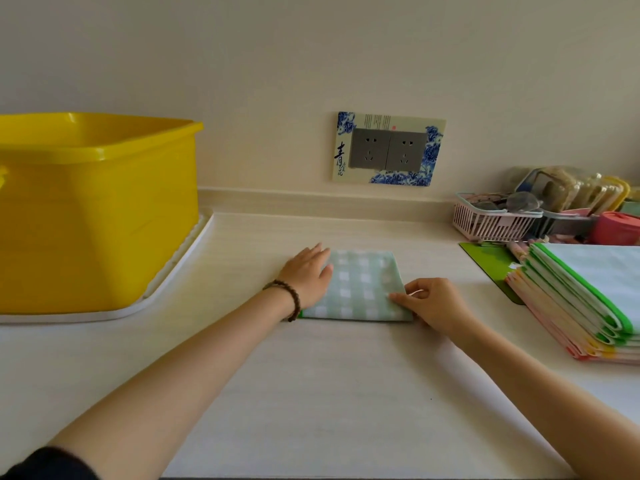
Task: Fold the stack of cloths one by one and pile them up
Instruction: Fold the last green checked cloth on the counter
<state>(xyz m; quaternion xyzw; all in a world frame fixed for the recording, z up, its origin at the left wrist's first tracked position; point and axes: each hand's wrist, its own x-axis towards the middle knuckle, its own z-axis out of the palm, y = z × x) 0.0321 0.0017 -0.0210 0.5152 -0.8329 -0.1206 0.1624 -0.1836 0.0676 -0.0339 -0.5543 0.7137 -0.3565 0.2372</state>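
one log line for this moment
step: fold checked cloth | left hand: pressing flat | right hand: pinching edge | stack: at right

The yellow tub (97, 209) runs off the left edge, the stack of cloths (588, 292) off the right. The left hand (308, 275) covers the left side of the checked cloth (363, 285). Things in the basket (485, 225) are blurred.

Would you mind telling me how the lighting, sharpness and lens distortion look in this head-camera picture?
Head view: soft, even light, only faint shadows under the left hand and right hand on the green checked cloth; a mild sheen on the rim of the yellow tub; wide-angle stretch swells the tub toward the left edge; the pink basket at far right looks soft.
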